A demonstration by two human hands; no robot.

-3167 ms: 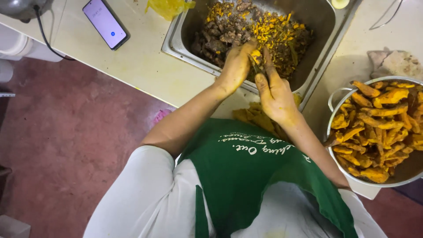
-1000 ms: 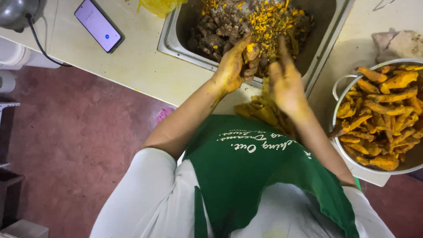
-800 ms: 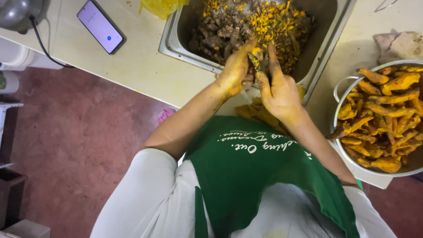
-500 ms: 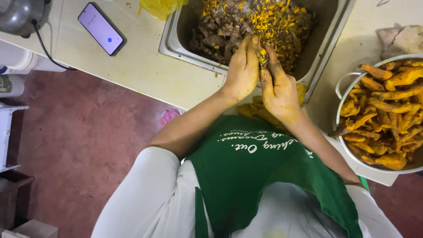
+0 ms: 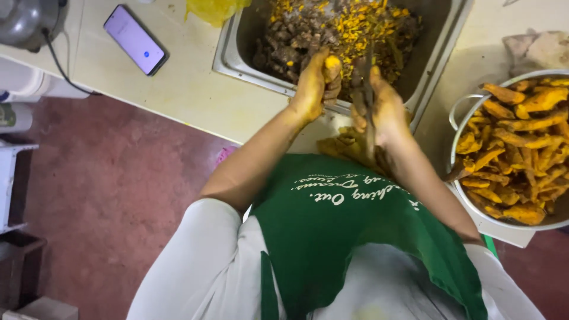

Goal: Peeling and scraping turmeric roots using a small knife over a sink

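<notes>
My left hand (image 5: 313, 86) is closed around a turmeric root (image 5: 332, 63) whose peeled yellow tip sticks up above my fingers. My right hand (image 5: 386, 111) grips a thin dark blade (image 5: 368, 101) that points up beside the root. Both hands are stained yellow and hover over the near rim of a steel sink (image 5: 237, 56) filled with brown and orange peelings. To the right stands a metal bowl (image 5: 459, 112) heaped with peeled orange roots.
A phone (image 5: 135, 40) lies on the pale counter at the left, near a grey appliance (image 5: 26, 21) with a cord. A yellow bag (image 5: 214, 9) sits behind the sink. A cloth (image 5: 533, 47) lies at the far right. Peelings (image 5: 347, 145) pile at the counter's edge.
My hands, pressed close together half a second ago, have drawn slightly apart; the root's yellow tip now shows above my left fingers. The view has shifted a little.
</notes>
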